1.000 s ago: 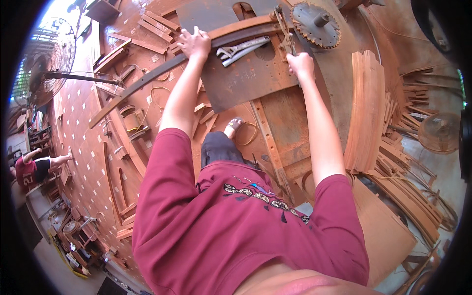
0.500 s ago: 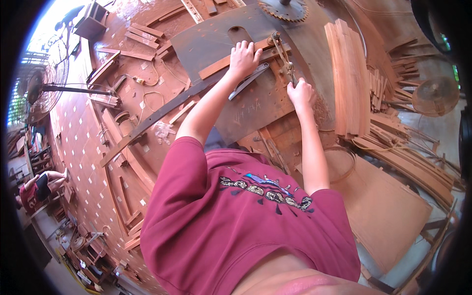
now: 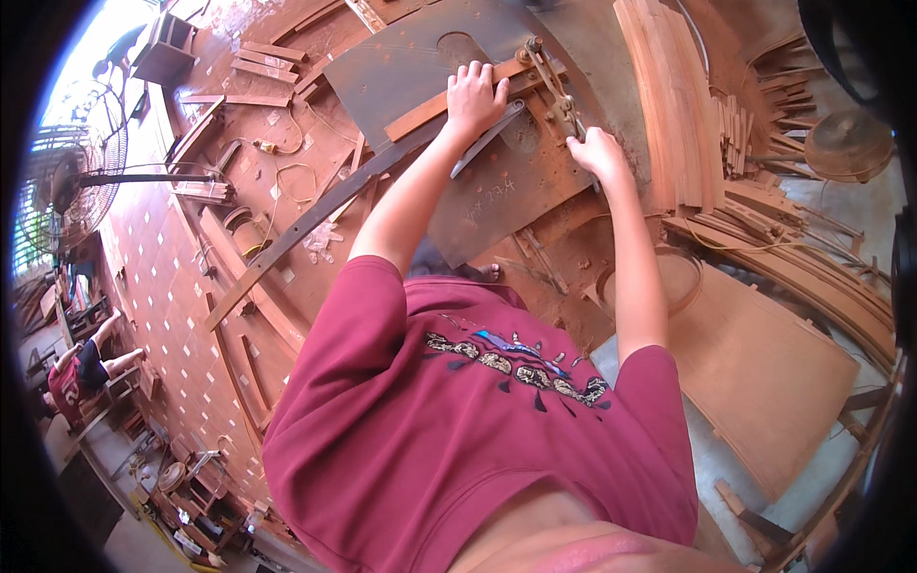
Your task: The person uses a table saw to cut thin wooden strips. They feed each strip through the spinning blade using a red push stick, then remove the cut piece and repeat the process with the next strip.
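My left hand (image 3: pixel 476 96) lies over a reddish-brown wooden strip (image 3: pixel 420 122) on a dark, flat metal plate (image 3: pixel 492 205), its fingers curled across the strip and the thumb to the right. My right hand (image 3: pixel 598 153) is closed around the metal handle of a lever clamp (image 3: pixel 565 103); a bit of the handle pokes out below my fist. The clamp's linkage rises to a bolt over the strip's right end. Between my hands, a pale metal bar (image 3: pixel 489 138) lies slanted on the plate. A long dark rail (image 3: pixel 306 225) runs toward the lower left beneath my left forearm.
Stacked boards (image 3: pixel 669 115) stand right of the plate, with a large brown panel (image 3: pixel 755 382) nearer me. Wood offcuts (image 3: pixel 267 65) and a cable (image 3: pixel 296 181) litter the tiled floor at left. A standing fan (image 3: pixel 67 181) and another person (image 3: pixel 81 377) are farther left.
My view has shifted, so the plate sits higher and the toothed saw blade at the top has left the picture. My right forearm has swung outward; both hands keep their holds.
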### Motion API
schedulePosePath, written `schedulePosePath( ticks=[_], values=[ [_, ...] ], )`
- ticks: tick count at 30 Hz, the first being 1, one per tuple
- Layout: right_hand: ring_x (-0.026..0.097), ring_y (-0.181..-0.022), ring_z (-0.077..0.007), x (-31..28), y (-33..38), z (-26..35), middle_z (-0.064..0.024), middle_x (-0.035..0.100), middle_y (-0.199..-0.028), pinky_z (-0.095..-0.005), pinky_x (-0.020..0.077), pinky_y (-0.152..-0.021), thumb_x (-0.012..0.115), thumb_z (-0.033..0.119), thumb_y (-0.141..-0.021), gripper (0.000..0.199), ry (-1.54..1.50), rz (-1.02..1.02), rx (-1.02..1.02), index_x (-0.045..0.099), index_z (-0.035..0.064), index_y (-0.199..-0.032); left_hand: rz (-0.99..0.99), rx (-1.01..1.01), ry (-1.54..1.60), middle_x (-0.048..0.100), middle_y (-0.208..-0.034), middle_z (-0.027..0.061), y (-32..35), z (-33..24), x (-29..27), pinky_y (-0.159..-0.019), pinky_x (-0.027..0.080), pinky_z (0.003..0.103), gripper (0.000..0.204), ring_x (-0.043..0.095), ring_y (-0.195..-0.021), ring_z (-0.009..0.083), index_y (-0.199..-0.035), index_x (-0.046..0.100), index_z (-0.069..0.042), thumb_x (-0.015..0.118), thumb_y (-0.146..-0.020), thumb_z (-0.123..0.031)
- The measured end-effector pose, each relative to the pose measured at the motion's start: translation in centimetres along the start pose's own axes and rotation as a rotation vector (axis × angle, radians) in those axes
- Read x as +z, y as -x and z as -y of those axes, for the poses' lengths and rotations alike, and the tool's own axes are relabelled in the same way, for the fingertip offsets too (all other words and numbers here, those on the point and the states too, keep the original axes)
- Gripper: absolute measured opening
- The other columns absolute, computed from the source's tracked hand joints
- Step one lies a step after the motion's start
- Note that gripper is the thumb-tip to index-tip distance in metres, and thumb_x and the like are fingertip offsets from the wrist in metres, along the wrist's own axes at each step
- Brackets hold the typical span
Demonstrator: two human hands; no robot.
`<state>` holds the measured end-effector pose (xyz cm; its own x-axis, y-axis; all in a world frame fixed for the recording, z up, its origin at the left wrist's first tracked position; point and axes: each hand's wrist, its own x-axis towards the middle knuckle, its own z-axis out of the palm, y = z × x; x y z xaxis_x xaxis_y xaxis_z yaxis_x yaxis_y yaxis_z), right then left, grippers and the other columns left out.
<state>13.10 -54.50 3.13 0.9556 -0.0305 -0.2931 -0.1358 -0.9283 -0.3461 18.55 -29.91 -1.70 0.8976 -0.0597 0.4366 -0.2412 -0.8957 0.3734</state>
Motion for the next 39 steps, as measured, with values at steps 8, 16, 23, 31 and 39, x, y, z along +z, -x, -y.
schedulePosePath(
  ticks=[8, 16, 23, 31, 39],
  values=[
    [0.059, -0.048, -0.0172, 1.5, -2.1, -0.3, -0.0116, 0.063, -0.063, -0.0335, 0.0500, -0.047, 0.062, 0.021, -0.086, 0.023, -0.338, 0.154, 0.237, 0.063, -0.0016, -0.083, -0.065, -0.046, -0.014, 0.066, -0.112, 0.0111, 3.3, 4.8, -3.7, -0.093, 0.044, 0.045, 0.032, 0.059, -0.110, 0.0300, -0.113, 0.068, -0.006, 0.056, -0.099, -0.032],
    [0.055, -0.045, -0.0165, 0.7, -4.2, 3.0, -0.0063, 0.057, -0.059, -0.0348, 0.0463, -0.044, 0.064, 0.025, -0.087, 0.029, -0.437, 0.163, 0.209, 0.056, 0.0013, -0.073, -0.083, -0.104, -0.153, 0.064, -0.104, 0.0125, 0.8, 7.6, -3.5, -0.089, 0.045, 0.047, 0.027, 0.058, -0.105, 0.0317, -0.095, 0.066, -0.005, 0.053, -0.100, -0.029],
    [0.052, -0.045, -0.0156, 0.8, -11.1, 8.1, -0.0059, 0.055, -0.060, -0.0346, 0.0421, -0.041, 0.066, 0.028, -0.088, 0.032, -0.570, 0.204, 0.184, 0.055, 0.0021, -0.074, -0.113, -0.119, -0.242, 0.066, -0.095, 0.0122, -5.0, 13.7, -2.8, -0.084, 0.050, 0.044, 0.026, 0.062, -0.097, 0.0315, -0.093, 0.067, -0.006, 0.052, -0.100, -0.027],
    [0.055, -0.046, -0.0175, 0.0, -18.1, 15.8, -0.0076, 0.058, -0.061, -0.0362, 0.0461, -0.045, 0.068, 0.031, -0.085, 0.035, -0.510, 0.159, 0.228, 0.060, -0.0002, -0.071, -0.100, -0.145, -0.292, 0.068, -0.096, 0.0154, -12.5, 21.1, -2.4, -0.086, 0.051, 0.046, 0.032, 0.062, -0.099, 0.0345, -0.092, 0.067, -0.003, 0.050, -0.102, -0.029],
    [0.060, -0.050, -0.0172, -1.2, -24.4, 23.2, -0.0086, 0.062, -0.064, -0.0355, 0.0496, -0.048, 0.066, 0.034, -0.082, 0.036, -0.489, 0.128, 0.244, 0.064, -0.0015, -0.074, -0.090, -0.151, -0.312, 0.069, -0.099, 0.0158, -18.9, 27.6, -2.7, -0.090, 0.051, 0.045, 0.040, 0.062, -0.100, 0.0349, -0.093, 0.069, -0.003, 0.049, -0.103, -0.036]
  ],
)
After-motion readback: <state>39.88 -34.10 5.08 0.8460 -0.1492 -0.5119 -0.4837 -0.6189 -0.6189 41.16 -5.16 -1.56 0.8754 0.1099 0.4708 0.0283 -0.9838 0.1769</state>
